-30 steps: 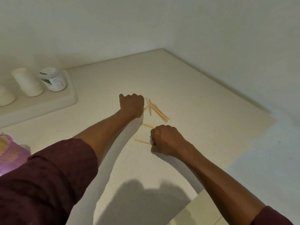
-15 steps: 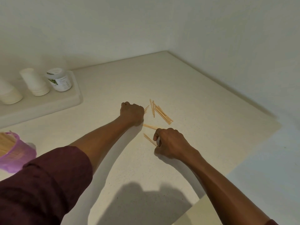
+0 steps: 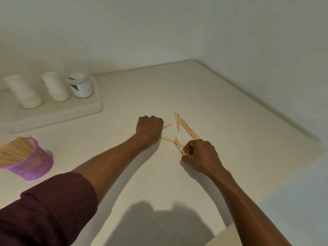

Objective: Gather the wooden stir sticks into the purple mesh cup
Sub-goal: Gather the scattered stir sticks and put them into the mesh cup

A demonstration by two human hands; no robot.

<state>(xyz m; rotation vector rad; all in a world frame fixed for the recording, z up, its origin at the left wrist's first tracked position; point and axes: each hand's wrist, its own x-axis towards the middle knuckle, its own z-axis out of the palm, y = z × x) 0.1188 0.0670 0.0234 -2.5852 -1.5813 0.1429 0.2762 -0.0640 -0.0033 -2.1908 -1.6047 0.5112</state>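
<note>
My left arm reaches straight out across the desk point(image 3: 230, 107), sleeve point(image 3: 53, 206) pushed up near the elbow. My left hand point(image 3: 150, 129) is curled into a fist with its knuckles down on the surface, and the ends of a couple of stir sticks point(image 3: 186, 127) poke out of it on the right side, so it grips those. My right arm comes in from the lower right, wrist bent inward. My right hand point(image 3: 200, 156) has its fingers curled and pinches 1 stick at its near end, the far end lying across 2 others. The loose bundle lies on the desk just beyond both hands. The purple mesh cup point(image 3: 33, 164) stands well apart at the far left, already full of sticks, near a tray point(image 3: 71, 112) carrying 2 stacks of paper cups point(image 3: 55, 87) and 1 jar point(image 3: 80, 86).
</note>
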